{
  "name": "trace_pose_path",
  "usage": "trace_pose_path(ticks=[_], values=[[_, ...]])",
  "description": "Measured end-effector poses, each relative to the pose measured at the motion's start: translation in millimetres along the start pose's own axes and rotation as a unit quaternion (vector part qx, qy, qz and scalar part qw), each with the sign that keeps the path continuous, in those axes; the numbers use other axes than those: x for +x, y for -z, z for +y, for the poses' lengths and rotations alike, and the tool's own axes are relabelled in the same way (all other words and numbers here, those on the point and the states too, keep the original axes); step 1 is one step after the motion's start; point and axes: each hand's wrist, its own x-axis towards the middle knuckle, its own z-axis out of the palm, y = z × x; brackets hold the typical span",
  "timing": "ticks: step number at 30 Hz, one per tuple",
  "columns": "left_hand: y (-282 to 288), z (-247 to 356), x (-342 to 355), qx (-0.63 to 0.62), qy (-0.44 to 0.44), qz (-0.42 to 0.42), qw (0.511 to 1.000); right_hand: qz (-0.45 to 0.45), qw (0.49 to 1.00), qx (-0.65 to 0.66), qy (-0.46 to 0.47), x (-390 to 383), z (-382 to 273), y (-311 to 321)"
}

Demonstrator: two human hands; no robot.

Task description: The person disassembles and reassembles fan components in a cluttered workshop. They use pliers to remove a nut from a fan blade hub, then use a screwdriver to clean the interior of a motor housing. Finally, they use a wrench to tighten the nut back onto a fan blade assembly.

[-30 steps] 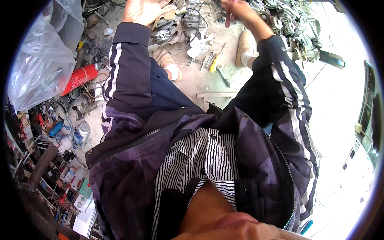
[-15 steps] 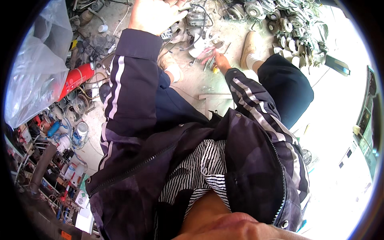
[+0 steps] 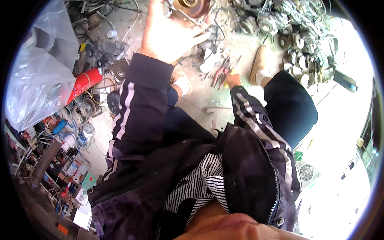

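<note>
At the top edge, my left hand (image 3: 170, 38) has its palm up, with fingers curled under a round metal motor housing (image 3: 194, 9). The housing is open on top, brownish inside, and cut off by the picture's edge. Down by the floor between my feet, my right hand (image 3: 233, 80) is closed around a yellow-handled tool (image 3: 235, 72); its working end is hard to make out. Right beside that hand lie pliers with red handles (image 3: 219, 76). A pale metal piece (image 3: 208, 62) rests on the floor a little to their left.
Heaped motor parts (image 3: 280, 24) cover the far right floor. A red cylinder (image 3: 85, 84) and a clear plastic bag (image 3: 40, 76) are at left, above a clutter of tools and wires (image 3: 72, 160). A white cup-like piece (image 3: 112, 34) lies at far left.
The motor housing has come into view in my left hand, which was seen without it before. My right hand has shifted slightly at the tools, and the whole view has moved.
</note>
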Motion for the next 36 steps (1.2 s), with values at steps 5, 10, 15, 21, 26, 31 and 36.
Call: trace_pose_path(ticks=[5, 10, 15, 21, 26, 31, 36], values=[[11, 1, 28, 0.036, -0.064, -0.005, 0.997, -0.010, 0.990, 0.120, 0.078, 42, 0, 24], [40, 19, 63, -0.061, -0.139, 0.067, 0.986, -0.093, 0.807, 0.576, 0.090, -19, -130, 122], [14, 13, 21, -0.099, -0.116, -0.104, 0.983, -0.115, 0.799, 0.440, 0.393, -116, -216, 289], [-13, -1, -54, -0.031, -0.053, -0.241, 0.969, -0.145, 0.771, 0.335, 0.522, -239, -194, 402], [15, 6, -53, 0.030, -0.091, -0.238, 0.967, -0.113, 0.781, 0.256, 0.559, -265, -160, 390], [26, 12, -33, 0.038, -0.119, -0.149, 0.981, 0.087, 0.725, 0.170, 0.662, -240, -152, 365], [13, 16, -29, 0.021, -0.138, -0.112, 0.984, 0.039, 0.741, 0.144, 0.655, -237, -156, 367]])
